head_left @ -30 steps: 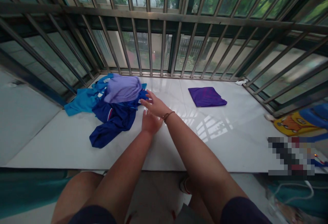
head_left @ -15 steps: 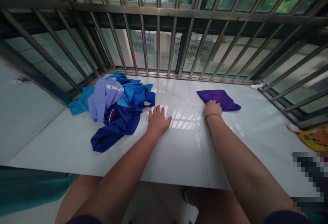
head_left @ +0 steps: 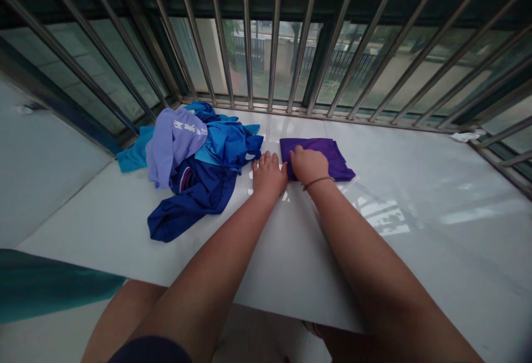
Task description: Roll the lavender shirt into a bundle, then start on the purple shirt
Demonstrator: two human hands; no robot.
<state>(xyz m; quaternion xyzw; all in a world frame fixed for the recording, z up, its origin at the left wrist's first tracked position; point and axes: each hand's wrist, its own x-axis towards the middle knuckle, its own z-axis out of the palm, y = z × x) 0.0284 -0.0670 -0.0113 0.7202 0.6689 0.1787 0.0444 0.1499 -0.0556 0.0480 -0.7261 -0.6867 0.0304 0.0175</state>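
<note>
A folded purple garment [head_left: 337,159] lies flat on the white tiled ledge, its right end slightly uneven. On its left part rests my right hand [head_left: 310,165], fingers curled down and closed on the fabric; the fingertips are partly hidden. Beside the garment's left edge, my left hand [head_left: 269,175] is open with fingers stretched out, the palm toward the ledge and the thumb close to the cloth. Left of it is a loose heap of clothes: a lilac piece [head_left: 177,138] with white lettering on top, bright blue cloth [head_left: 226,144], and a navy garment [head_left: 195,199] with a striped trim.
Metal bars [head_left: 272,47] run along the back and sides of the ledge [head_left: 286,252], with window glass behind them. A small white crumpled item [head_left: 467,136] lies at the far right corner. Teal fabric [head_left: 54,285] hangs at the lower left below the ledge.
My right hand and the purple garment have moved left, toward my left hand. My left hand has shifted slightly right and forward, still open. The view has tilted down.
</note>
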